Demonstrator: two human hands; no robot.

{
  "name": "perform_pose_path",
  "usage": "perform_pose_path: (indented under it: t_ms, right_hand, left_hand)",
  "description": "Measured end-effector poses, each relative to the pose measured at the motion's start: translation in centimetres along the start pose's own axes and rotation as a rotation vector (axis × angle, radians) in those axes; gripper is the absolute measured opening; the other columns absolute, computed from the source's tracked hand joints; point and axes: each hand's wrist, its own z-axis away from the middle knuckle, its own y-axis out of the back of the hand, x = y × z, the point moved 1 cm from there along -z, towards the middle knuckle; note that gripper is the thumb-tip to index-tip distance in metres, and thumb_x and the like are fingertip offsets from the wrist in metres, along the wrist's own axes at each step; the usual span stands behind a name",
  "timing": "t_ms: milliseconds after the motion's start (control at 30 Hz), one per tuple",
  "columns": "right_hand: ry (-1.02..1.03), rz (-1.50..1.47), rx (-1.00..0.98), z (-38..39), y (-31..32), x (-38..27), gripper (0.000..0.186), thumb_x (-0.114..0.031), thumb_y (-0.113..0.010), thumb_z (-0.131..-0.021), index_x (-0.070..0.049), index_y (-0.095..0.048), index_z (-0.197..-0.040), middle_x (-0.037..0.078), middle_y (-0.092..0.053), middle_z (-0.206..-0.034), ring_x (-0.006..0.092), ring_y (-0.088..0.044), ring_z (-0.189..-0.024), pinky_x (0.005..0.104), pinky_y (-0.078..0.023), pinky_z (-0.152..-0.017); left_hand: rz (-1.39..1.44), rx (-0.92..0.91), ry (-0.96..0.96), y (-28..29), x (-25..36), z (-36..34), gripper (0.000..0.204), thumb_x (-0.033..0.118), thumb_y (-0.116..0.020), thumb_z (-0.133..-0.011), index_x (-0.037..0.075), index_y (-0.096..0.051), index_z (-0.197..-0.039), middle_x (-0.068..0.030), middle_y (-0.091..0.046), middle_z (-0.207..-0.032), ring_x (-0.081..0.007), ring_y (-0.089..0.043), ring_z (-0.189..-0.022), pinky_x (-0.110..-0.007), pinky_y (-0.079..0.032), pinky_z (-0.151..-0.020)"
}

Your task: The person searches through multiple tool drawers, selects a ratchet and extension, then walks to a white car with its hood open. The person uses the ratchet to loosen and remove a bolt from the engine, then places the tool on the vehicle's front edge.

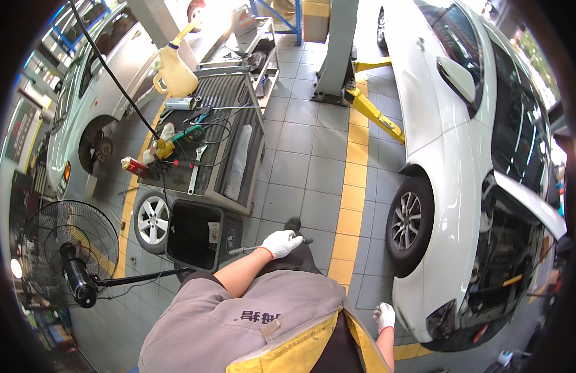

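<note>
My left hand (281, 243), in a white glove with a red cuff, is closed around a thin metal rod-shaped tool (241, 250) in front of my waist. The tool's dark end sticks out past the fingers to the right; its exact kind is hard to make out. Lower right, my gloved right hand (384, 316) hangs beside the front of a white car (437, 186). Its fingers are loosely bent and apart, with nothing visible in them. The car's hood is raised over the engine bay (499, 273).
Ahead on the left stands a tool cart (222, 158) with a wrench (193, 177), a red can (135, 166) and a pale jug (176, 73). Near it are a black bin (194, 252), a loose wheel (152, 222) and a fan (70, 255). A yellow lift arm (378, 118) reaches toward the car.
</note>
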Motion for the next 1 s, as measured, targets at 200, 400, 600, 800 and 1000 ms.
perform_pose_path:
  t_ms: [200,400,600,800,1000]
  right_hand:
    - [0.329,0.369,-0.071,-3.2,-12.0,-17.4,0.032,-0.021,-0.065,-0.101,-0.003,-0.066,-0.128,0.004,-0.067,-0.1,0.0103,-0.062,-0.078,0.0262,-0.052,-0.068]
    - [0.97,0.712,-0.326,2.5,-36.8,-40.1,0.052,-0.011,-0.074,-0.093,0.0,-0.058,-0.141,0.017,-0.065,-0.137,0.0261,-0.063,-0.126,0.0378,-0.05,-0.108]
    - [0.801,0.91,-0.622,5.2,-51.7,-54.8,0.046,-0.006,-0.067,-0.09,-0.003,-0.06,-0.135,0.014,-0.073,-0.113,0.028,-0.072,-0.104,0.0371,-0.056,-0.093]
    - [0.821,0.547,-0.724,-1.8,-58.3,-65.5,0.037,0.001,-0.073,-0.091,0.003,-0.066,-0.127,0.005,-0.073,-0.109,0.0118,-0.068,-0.099,0.027,-0.054,-0.09]
    - [0.758,0.575,-0.904,-11.2,-65.9,-80.7,0.009,-0.005,-0.068,-0.097,-0.001,-0.067,-0.105,-0.004,-0.055,-0.082,0.0055,-0.053,-0.07,0.0207,-0.044,-0.061]
  left_hand:
    - [0.253,-0.087,-0.147,7.1,4.0,-9.1,0.057,0.055,-0.057,-0.1,0.001,-0.071,-0.112,-0.0187,-0.073,-0.097,-0.0324,-0.07,-0.095,-0.041,-0.052,-0.088]
    - [0.081,-0.304,-0.432,18.4,9.0,-18.2,0.059,0.058,-0.058,-0.097,0.002,-0.072,-0.11,-0.0245,-0.075,-0.098,-0.0419,-0.071,-0.093,-0.048,-0.055,-0.084]
    - [0.102,-0.188,-0.603,30.1,12.5,-24.7,0.058,0.054,-0.062,-0.097,0.0,-0.068,-0.116,-0.0243,-0.075,-0.099,-0.0432,-0.073,-0.095,-0.049,-0.056,-0.086]
    - [0.493,-0.046,-0.587,37.2,12.5,-32.3,0.055,0.051,-0.061,-0.098,0.002,-0.067,-0.121,-0.0262,-0.073,-0.105,-0.042,-0.07,-0.103,-0.048,-0.054,-0.09]
    - [0.406,0.092,-0.421,43.2,8.4,-43.3,0.039,0.039,-0.059,-0.1,0.005,-0.072,-0.114,-0.0224,-0.072,-0.106,-0.042,-0.068,-0.102,-0.05,-0.052,-0.091]
